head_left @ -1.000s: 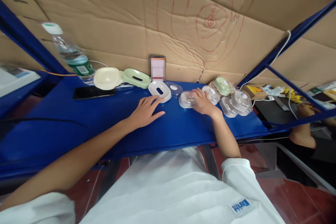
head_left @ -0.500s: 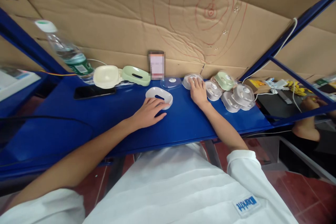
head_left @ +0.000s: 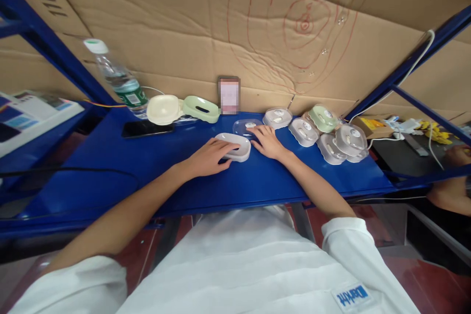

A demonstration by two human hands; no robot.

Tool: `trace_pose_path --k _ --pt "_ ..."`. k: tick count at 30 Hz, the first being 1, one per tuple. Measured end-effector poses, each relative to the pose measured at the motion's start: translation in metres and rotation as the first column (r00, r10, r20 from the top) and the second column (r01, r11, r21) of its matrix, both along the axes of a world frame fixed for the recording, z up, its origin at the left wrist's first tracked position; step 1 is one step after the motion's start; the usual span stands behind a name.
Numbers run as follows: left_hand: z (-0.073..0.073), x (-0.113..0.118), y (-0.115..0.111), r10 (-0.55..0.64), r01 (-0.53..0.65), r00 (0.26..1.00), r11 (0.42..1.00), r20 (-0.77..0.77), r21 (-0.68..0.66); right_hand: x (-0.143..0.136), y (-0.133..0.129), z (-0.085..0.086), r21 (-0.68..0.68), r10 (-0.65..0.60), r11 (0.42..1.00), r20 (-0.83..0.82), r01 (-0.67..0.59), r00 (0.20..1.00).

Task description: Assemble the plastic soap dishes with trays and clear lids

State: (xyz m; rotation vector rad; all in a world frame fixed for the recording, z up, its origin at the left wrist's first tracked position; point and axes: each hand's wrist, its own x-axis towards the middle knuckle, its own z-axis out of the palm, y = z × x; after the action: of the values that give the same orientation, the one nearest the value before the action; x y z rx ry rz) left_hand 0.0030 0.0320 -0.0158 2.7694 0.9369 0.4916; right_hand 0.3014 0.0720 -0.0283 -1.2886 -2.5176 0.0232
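A pale grey oval dish (head_left: 241, 153) with a dark slot lies on the blue table (head_left: 257, 181). My left hand (head_left: 208, 158) rests over its left side, fingers spread on the rim. My right hand (head_left: 269, 141) has its fingertips on a clear oval lid (head_left: 243, 127) with a round sticker, just behind the dish; its fingers are apart. Right of that lid sits a lidded grey dish (head_left: 277, 118), touched by neither hand. More lidded dishes, grey (head_left: 303, 131) and green (head_left: 323, 117), are grouped farther right.
Behind on the left are a cream dish (head_left: 164, 109), a green dish (head_left: 200, 109), a water bottle (head_left: 125, 86) and a black phone (head_left: 147, 129). An upright phone (head_left: 228, 95) leans against the cardboard. Another person's arm (head_left: 449, 191) shows at the right.
My right hand has left the lidded grey dish and moved left onto the clear lid. My left hand stays at the open grey dish. The camera view has shifted a little.
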Motion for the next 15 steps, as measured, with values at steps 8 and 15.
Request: trace_pose_path --k 8,15 --pt "0.015 -0.037 0.036 0.582 -0.606 0.792 0.786 0.183 0.121 0.007 -0.017 0.020 0.072 -0.080 0.994 -0.043 0.083 0.996" --pt "0.029 -0.077 0.050 0.854 -0.854 0.519 0.517 0.023 0.060 -0.023 -0.046 0.015 -0.013 0.357 0.934 0.011 -0.357 0.934"
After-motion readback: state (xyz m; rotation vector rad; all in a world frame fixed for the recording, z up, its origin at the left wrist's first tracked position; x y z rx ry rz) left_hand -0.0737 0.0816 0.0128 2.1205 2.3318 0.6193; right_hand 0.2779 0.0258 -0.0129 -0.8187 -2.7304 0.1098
